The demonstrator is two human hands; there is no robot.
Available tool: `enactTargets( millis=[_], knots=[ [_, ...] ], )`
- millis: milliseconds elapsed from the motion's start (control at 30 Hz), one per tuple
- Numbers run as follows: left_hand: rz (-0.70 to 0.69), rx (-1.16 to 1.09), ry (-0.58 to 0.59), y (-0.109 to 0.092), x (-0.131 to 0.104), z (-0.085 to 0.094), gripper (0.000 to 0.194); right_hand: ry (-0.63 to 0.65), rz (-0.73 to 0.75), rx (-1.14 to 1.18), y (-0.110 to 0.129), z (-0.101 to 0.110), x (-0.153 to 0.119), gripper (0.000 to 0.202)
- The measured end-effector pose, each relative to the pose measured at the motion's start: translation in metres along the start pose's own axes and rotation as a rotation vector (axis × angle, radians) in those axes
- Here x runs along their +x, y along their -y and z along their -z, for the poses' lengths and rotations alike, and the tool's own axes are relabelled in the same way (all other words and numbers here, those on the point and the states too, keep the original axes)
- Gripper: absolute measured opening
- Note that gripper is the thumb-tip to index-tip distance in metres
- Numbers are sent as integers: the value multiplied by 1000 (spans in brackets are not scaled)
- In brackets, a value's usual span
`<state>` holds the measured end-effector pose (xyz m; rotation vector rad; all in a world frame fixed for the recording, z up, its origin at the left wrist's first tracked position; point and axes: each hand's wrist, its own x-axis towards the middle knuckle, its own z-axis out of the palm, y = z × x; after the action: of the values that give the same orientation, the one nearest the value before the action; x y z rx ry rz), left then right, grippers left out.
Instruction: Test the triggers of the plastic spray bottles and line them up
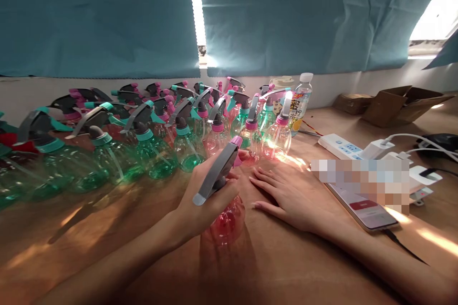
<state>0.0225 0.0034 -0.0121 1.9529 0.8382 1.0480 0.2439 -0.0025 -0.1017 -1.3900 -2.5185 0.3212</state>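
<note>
My left hand (205,195) is wrapped round the neck of a red spray bottle (226,224) with a grey and pink spray head. The bottle stands upright on the brown table (161,271). To its right, my right hand (282,195) lies flat on the table with its fingers stretched out, holding nothing. Just beyond both hands stand rows of spray bottles, among them a green one (159,159) with a turquoise collar and a pink one (277,140) with a pink collar.
A phone (370,212) lies at the right beside a white power strip (338,145) with chargers and cables. A drink bottle (302,100) stands at the back. Open cardboard box (397,107) and a dark object (440,143) are further right.
</note>
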Motion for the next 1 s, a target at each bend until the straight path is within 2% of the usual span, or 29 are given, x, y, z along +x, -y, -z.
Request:
enactTargets(
  millis=[167,367,567,733,1000],
  knots=[
    [15,37,-15,0,-3,2,15,11,-18,-1,1,0,-1,68],
    [-28,26,-12,-1,-1,2,32,24,-28,-7,2,3,0,69],
    [19,105,-59,-3,-3,3,21,25,-26,0,0,7,-2,65],
    [41,115,-43,-5,-3,4,12,24,-32,35,0,10,-4,64],
    [25,67,-53,-10,0,3,9,-10,-18,32,-1,11,-4,62]
  ],
)
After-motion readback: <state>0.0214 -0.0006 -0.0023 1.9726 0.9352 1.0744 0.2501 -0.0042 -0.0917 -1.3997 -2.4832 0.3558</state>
